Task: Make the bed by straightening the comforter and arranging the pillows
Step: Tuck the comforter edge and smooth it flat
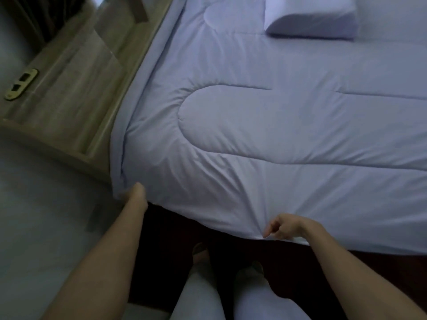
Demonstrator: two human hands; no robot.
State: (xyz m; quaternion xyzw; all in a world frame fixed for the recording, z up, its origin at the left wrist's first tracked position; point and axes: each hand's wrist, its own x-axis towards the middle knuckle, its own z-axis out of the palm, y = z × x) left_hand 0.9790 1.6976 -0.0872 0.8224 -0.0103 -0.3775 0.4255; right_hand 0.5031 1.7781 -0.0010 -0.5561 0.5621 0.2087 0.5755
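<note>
The pale lilac quilted comforter point(265, 125) is spread flat across the bed, with long stitched channels ending in rounded loops. Its left edge runs along the bed side. Its near edge overhangs the dark base. Creases fan out from two points on the near edge, one of them at the near-left corner. A white rectangular fabric pillow point(309, 17) lies on the comforter at the far right, cut off by the frame's top edge.

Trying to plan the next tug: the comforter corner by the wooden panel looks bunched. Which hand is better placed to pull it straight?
Probably left: the left hand holds the comforter at that corner, while the right hand pinches the near edge farther along.
</note>
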